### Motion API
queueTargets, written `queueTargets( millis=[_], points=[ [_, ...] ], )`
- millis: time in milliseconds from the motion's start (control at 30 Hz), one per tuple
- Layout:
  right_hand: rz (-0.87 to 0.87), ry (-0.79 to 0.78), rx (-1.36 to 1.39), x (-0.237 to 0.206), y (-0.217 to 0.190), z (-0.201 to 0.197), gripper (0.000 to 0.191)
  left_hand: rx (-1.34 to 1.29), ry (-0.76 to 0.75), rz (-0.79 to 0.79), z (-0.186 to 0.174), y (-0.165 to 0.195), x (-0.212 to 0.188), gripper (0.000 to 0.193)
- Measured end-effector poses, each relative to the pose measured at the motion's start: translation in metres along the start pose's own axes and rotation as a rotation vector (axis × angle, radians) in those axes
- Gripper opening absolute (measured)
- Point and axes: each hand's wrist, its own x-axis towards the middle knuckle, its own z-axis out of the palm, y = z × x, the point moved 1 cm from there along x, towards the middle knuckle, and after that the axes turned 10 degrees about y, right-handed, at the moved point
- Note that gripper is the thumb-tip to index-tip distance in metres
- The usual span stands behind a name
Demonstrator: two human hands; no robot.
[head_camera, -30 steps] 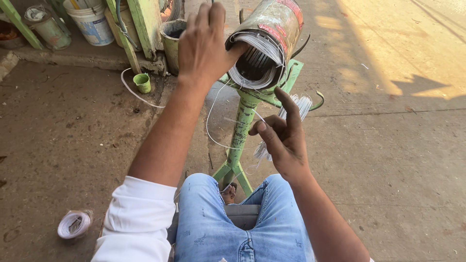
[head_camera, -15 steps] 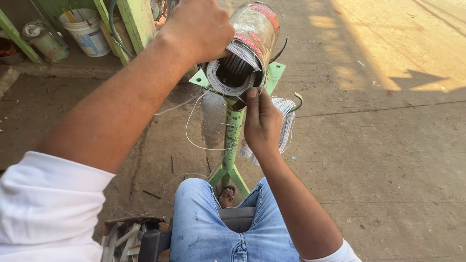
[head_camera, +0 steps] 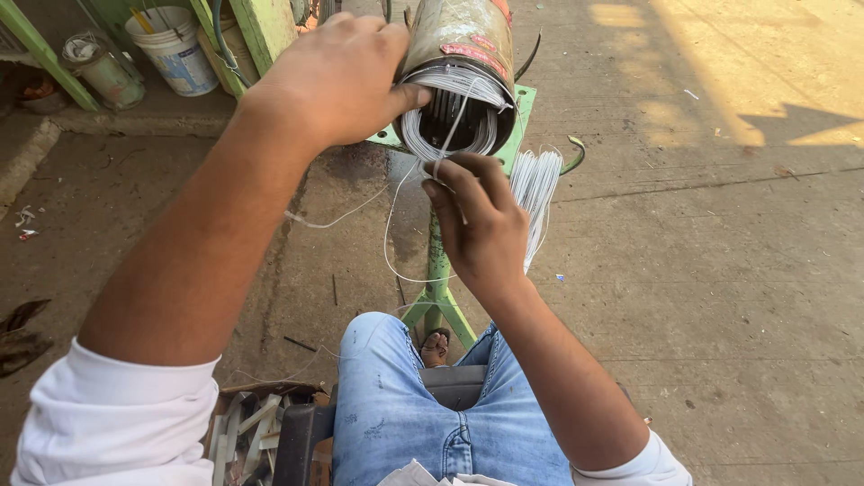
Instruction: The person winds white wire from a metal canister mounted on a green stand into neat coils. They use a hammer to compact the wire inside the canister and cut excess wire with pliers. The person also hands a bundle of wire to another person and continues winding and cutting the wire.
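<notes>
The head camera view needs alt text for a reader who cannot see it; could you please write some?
A seated person's left hand grips the open end of a worn metal cylinder packed with white wire windings, while the right hand pinches a strand at its mouth. The cylinder rests on a green metal stand over concrete floor; buckets stand behind.

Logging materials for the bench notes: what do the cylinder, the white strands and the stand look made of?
Cylinder: metal casing, dull and stained, probably steel. White strands: thin wire with glossy white insulation, wound in the open end, pinched by the right hand. Stand: green painted metal, chipped in places.
</notes>
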Motion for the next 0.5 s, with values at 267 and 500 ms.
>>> queueTargets(
  millis=[267, 500],
  points=[
    [-0.163, -0.182, -0.258, 0.001, -0.003, 0.026, 0.028, 0.085, 0.314, 0.106, 0.038, 0.009, -0.051, 0.043],
    [0.081, -0.256, -0.214, 0.005, 0.012, 0.003, 0.018, 0.08, 0.583, 0.142, 0.103, -0.018, -0.077, 0.073]
  ],
)
